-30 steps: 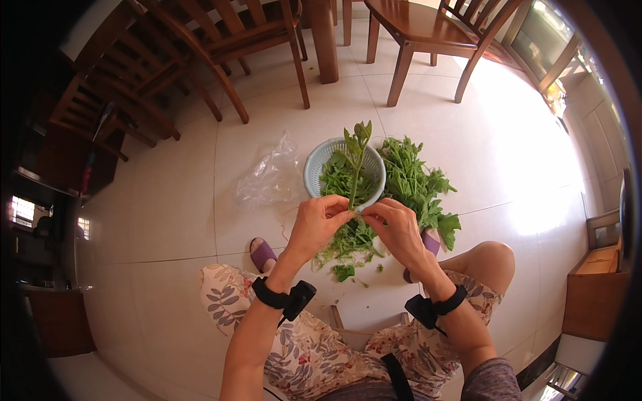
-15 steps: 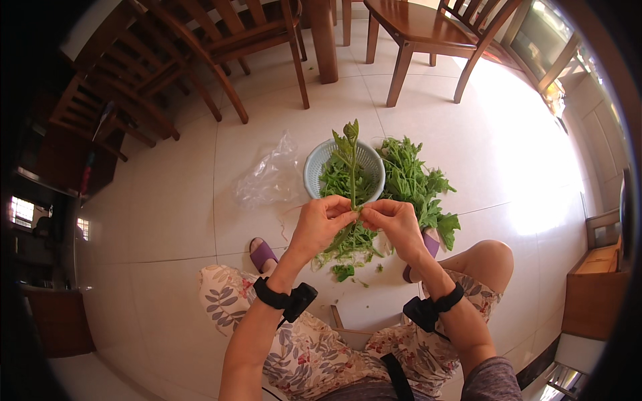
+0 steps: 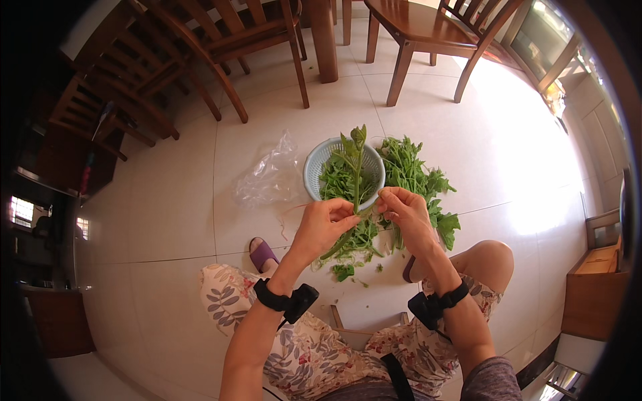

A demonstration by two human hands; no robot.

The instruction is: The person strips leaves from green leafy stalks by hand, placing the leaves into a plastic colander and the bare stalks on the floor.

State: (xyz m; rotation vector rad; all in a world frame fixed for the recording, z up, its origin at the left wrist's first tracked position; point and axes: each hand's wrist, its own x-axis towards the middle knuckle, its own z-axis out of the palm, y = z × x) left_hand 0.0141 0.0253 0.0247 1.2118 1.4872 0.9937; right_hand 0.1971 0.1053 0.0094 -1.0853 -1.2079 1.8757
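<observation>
My left hand (image 3: 326, 224) is closed around the lower end of a leafy green stem (image 3: 357, 175), which stands upright with its leaves at the top. A little to the right, my right hand (image 3: 406, 212) is pinched closed. Something thin and pale seems to run from its fingertips toward the stem, too fine to make out. Just beyond the hands, behind the stem, sits a light blue plastic basket (image 3: 310, 182) holding cut greens (image 3: 334, 179). Trimmed stems and scraps (image 3: 362, 238) lie on the floor below my hands.
A larger pile of leafy stems (image 3: 403, 164) lies right of the basket. To its left is a crumpled clear plastic bag (image 3: 271, 175). Wooden chairs (image 3: 428, 30) stand at the far side. Purple slippers (image 3: 263, 254) are on my feet, and a wooden cabinet (image 3: 594, 301) is at the right.
My right hand has moved away from the stem, to the right and slightly up, still pinched. The stem has tilted a little to the right in my left hand.
</observation>
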